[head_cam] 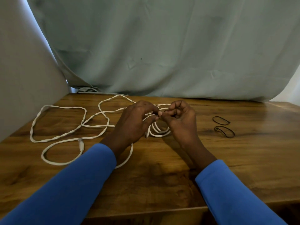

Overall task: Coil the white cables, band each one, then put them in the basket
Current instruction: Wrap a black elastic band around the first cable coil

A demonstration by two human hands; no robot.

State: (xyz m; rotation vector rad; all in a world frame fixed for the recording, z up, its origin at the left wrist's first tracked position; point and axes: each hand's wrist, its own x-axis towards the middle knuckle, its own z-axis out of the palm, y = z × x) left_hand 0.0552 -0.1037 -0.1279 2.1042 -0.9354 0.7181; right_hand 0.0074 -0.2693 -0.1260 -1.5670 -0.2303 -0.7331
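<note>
A small coil of white cable (158,131) hangs between my two hands above the wooden table (227,159). My left hand (134,122) grips the top of the coil. My right hand (180,120) pinches something dark against the coil, apparently a black band, mostly hidden by the fingers. A long loose white cable (65,125) sprawls in loops over the table's left half, its clear plug (80,144) lying near my left sleeve. Two black elastic bands (221,120) (225,131) lie to the right. No basket is in view.
A pale green cloth (162,46) hangs behind the table's far edge. A grey panel (24,78) stands at the left. The table's near edge (146,210) runs just below my forearms.
</note>
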